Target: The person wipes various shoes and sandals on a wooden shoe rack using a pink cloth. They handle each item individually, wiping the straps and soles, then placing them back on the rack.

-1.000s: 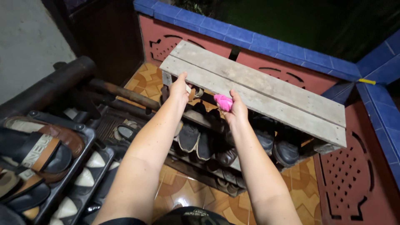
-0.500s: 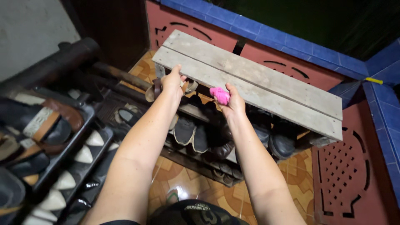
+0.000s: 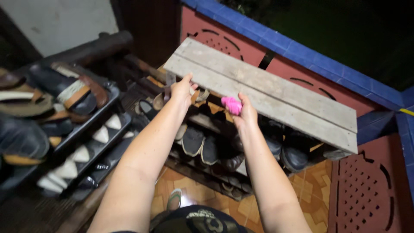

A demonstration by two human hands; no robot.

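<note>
A wooden shoe rack with a grey plank top (image 3: 276,92) stands against a red and blue low wall. My left hand (image 3: 182,89) grips the front edge of the plank top near its left end. My right hand (image 3: 246,113) is closed around a crumpled pink cloth (image 3: 231,105), held at the plank's front edge near the middle. Dark shoes (image 3: 202,146) fill the shelves below my hands.
A black plastic shoe rack (image 3: 92,129) with sandals and slippers stands at the left. A dark pipe (image 3: 92,47) lies behind it. The red perforated wall panel (image 3: 366,190) sits at the right. Orange patterned floor tiles (image 3: 315,198) show below.
The view has swung slightly left, showing more of the black rack. Both hands stay at the plank's front edge, the pink cloth still in my right hand.
</note>
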